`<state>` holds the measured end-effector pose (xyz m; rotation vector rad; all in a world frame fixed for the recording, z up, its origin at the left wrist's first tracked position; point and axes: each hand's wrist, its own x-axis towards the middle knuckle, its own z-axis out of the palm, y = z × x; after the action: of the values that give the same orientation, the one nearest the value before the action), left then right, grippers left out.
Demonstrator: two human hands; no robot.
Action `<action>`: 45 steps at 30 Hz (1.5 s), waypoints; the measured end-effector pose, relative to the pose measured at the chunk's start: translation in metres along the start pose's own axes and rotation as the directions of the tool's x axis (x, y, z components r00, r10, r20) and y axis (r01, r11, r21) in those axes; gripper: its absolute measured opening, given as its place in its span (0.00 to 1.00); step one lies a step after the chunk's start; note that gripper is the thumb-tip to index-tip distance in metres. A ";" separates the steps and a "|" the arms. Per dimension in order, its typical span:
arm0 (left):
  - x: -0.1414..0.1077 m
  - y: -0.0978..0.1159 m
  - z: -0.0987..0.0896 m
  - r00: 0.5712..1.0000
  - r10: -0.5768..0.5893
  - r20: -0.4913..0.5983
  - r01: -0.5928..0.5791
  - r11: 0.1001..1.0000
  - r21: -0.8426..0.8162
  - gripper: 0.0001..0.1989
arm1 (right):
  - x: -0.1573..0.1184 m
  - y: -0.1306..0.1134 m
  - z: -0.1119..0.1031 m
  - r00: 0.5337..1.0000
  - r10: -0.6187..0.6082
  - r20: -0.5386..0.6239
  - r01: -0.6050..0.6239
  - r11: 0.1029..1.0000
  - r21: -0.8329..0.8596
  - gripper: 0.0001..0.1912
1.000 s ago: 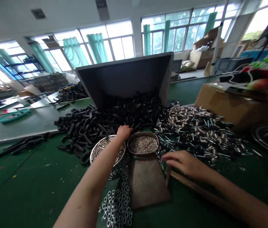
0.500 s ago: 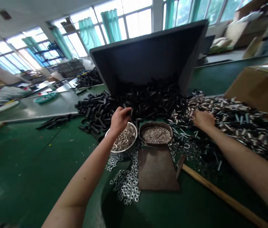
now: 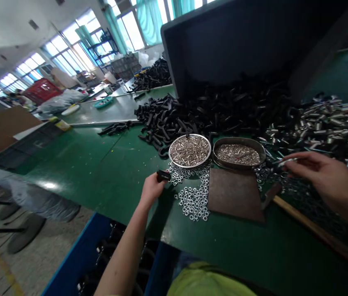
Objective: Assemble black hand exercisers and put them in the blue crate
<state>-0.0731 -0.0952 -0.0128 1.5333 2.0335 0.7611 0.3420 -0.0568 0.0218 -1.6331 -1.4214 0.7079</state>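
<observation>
My left hand point(image 3: 151, 189) is closed around a small black part point(image 3: 164, 176) above the green table, left of the loose nuts point(image 3: 192, 201). The rest of that part is hidden in my fingers. Over on the right, my right hand point(image 3: 328, 174) pinches a slim silvery pin point(image 3: 284, 162) between thumb and fingertips, close to the spread of metal sleeves point(image 3: 330, 123). A round dish of small metal pins point(image 3: 190, 151) and an oval tin of tiny metal pieces point(image 3: 238, 153) stand between my hands. A brown metal plate point(image 3: 235, 195) lies in front of the tin.
A wooden-handled hammer point(image 3: 309, 228) lies right of the plate. Black parts point(image 3: 186, 115) are heaped before a large dark bin point(image 3: 223, 45) tipped on its side. Below the table edge, a blue crate point(image 3: 78, 250) holds black pieces. A grey crate point(image 3: 28, 144) stands at left.
The view has turned left and down. My left hand has come back from the black heap toward me, showing a black part. My right hand has left the sleeve pile holding a pin.
</observation>
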 end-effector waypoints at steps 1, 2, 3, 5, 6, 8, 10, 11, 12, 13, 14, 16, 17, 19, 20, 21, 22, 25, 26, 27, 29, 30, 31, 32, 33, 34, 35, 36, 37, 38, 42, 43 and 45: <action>-0.003 -0.004 0.005 0.999 0.039 0.015 -0.041 0.982 0.184 0.15 | -0.013 -0.003 0.007 0.998 0.017 0.055 -0.018 1.000 0.022 0.16; -0.005 -0.007 0.009 0.998 0.062 0.022 -0.065 0.950 0.306 0.16 | -0.025 -0.006 0.014 0.992 0.039 0.120 -0.048 0.996 0.069 0.17; -0.006 -0.008 0.013 0.997 0.072 0.021 -0.074 0.926 0.371 0.16 | -0.036 -0.008 0.021 0.979 0.058 0.195 -0.082 0.990 0.116 0.18; -0.007 -0.010 0.017 0.997 0.074 0.017 -0.074 0.914 0.399 0.14 | -0.056 -0.012 0.033 0.952 0.073 0.299 -0.126 0.978 0.163 0.19; -0.006 -0.010 0.017 0.997 0.079 0.018 -0.079 0.908 0.411 0.12 | -0.065 -0.014 0.039 0.935 0.074 0.346 -0.152 0.968 0.202 0.18; -0.005 -0.009 0.015 0.995 0.099 0.026 -0.101 0.899 0.426 0.10 | -0.080 -0.017 0.051 0.903 0.073 0.423 -0.215 0.930 0.298 0.19; -0.002 -0.008 0.011 0.991 0.124 0.052 -0.134 0.901 0.413 0.07 | -0.091 -0.017 0.062 0.880 0.089 0.467 -0.288 0.881 0.374 0.19; -0.002 -0.007 0.009 0.988 0.135 0.069 -0.151 0.901 0.407 0.07 | -0.094 -0.017 0.067 0.869 0.106 0.484 -0.327 0.857 0.398 0.19; -0.002 -0.006 0.007 0.987 0.142 0.078 -0.161 0.906 0.391 0.07 | -0.098 -0.017 0.070 0.857 0.127 0.500 -0.366 0.833 0.416 0.18; -0.003 -0.004 0.006 0.987 0.143 0.075 -0.160 0.923 0.350 0.09 | -0.100 -0.017 0.073 0.844 0.146 0.517 -0.404 0.806 0.433 0.17; -0.006 0.000 0.007 0.989 0.132 0.062 -0.144 0.951 0.272 0.12 | -0.103 -0.017 0.074 0.831 0.162 0.533 -0.442 0.774 0.453 0.17; -0.017 0.011 0.011 0.997 0.073 0.033 -0.072 0.997 -0.028 0.15 | -0.107 -0.019 0.075 0.805 0.172 0.567 -0.500 0.712 0.493 0.17; -0.025 0.018 0.015 0.999 0.028 0.044 -0.016 0.971 -0.239 0.16 | -0.109 -0.021 0.075 0.792 0.168 0.587 -0.520 0.688 0.506 0.17; -0.044 0.037 0.027 0.988 -0.051 0.147 0.132 0.772 -0.621 0.14 | -0.115 -0.027 0.074 0.767 0.145 0.624 -0.545 0.660 0.517 0.19; -0.055 0.048 0.034 0.972 -0.071 0.224 0.217 0.634 -0.742 0.13 | -0.117 -0.030 0.074 0.757 0.129 0.640 -0.550 0.656 0.518 0.19; -0.065 0.058 0.042 0.949 -0.083 0.303 0.303 0.502 -0.810 0.13 | -0.120 -0.034 0.074 0.749 0.113 0.653 -0.550 0.656 0.517 0.19; -0.075 0.068 0.050 0.924 -0.079 0.375 0.374 0.401 -0.836 0.13 | -0.123 -0.037 0.075 0.744 0.096 0.661 -0.545 0.659 0.518 0.18; -0.098 0.089 0.069 0.881 0.002 0.473 0.457 0.256 -0.852 0.12 | -0.131 -0.042 0.077 0.749 0.061 0.659 -0.513 0.683 0.520 0.16; -0.102 0.092 0.074 0.883 0.031 0.469 0.449 0.241 -0.861 0.12 | -0.132 -0.043 0.077 0.756 0.058 0.652 -0.501 0.692 0.520 0.16; -0.106 0.094 0.077 0.888 0.051 0.456 0.433 0.234 -0.870 0.11 | -0.133 -0.043 0.078 0.764 0.056 0.643 -0.489 0.700 0.520 0.16; -0.109 0.095 0.082 0.899 0.057 0.434 0.409 0.240 -0.880 0.11 | -0.134 -0.041 0.079 0.784 0.061 0.618 -0.476 0.699 0.534 0.16; -0.110 0.095 0.083 0.902 0.048 0.429 0.405 0.249 -0.880 0.11 | -0.134 -0.040 0.080 0.790 0.068 0.609 -0.479 0.688 0.545 0.16; -0.110 0.094 0.084 0.904 0.042 0.426 0.402 0.259 -0.878 0.12 | -0.134 -0.039 0.080 0.791 0.077 0.606 -0.492 0.668 0.558 0.16; -0.110 0.093 0.084 0.905 0.040 0.423 0.398 0.272 -0.876 0.12 | -0.134 -0.038 0.081 0.786 0.089 0.612 -0.516 0.641 0.568 0.16; -0.110 0.091 0.083 0.909 0.042 0.414 0.385 0.292 -0.875 0.12 | -0.133 -0.037 0.082 0.775 0.104 0.623 -0.545 0.610 0.576 0.16; -0.110 0.090 0.082 0.917 0.050 0.397 0.360 0.327 -0.874 0.11 | -0.132 -0.035 0.083 0.763 0.117 0.636 -0.571 0.583 0.578 0.16; -0.110 0.089 0.081 0.926 0.063 0.372 0.323 0.381 -0.866 0.10 | -0.130 -0.034 0.084 0.758 0.126 0.641 -0.582 0.575 0.575 0.17; -0.110 0.088 0.080 0.936 0.080 0.344 0.273 0.454 -0.848 0.08 | -0.128 -0.032 0.085 0.767 0.131 0.628 -0.566 0.596 0.569 0.16; -0.110 0.087 0.080 0.944 0.098 0.315 0.217 0.535 -0.817 0.06 | -0.126 -0.030 0.085 0.793 0.127 0.596 -0.521 0.649 0.555 0.16; -0.111 0.086 0.081 0.952 0.108 0.286 0.165 0.607 -0.778 0.05 | -0.123 -0.029 0.084 0.826 0.113 0.552 -0.452 0.718 0.529 0.15; -0.113 0.087 0.093 0.932 0.046 0.360 0.270 0.575 -0.772 0.05 | -0.113 -0.030 0.075 0.885 0.014 0.465 -0.204 0.910 0.361 0.13; -0.113 0.089 0.097 0.892 0.006 0.453 0.397 0.471 -0.788 0.07 | -0.111 -0.033 0.072 0.885 0.000 0.466 -0.173 0.929 0.328 0.13; -0.114 0.094 0.105 0.752 -0.032 0.658 0.647 0.226 -0.728 0.10 | -0.108 -0.039 0.065 0.882 -0.019 0.470 -0.132 0.949 0.285 0.12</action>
<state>0.0914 -0.1694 -0.0204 0.3849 0.9828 0.9349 0.2458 -0.1469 0.0121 -1.3083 -1.4969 1.3620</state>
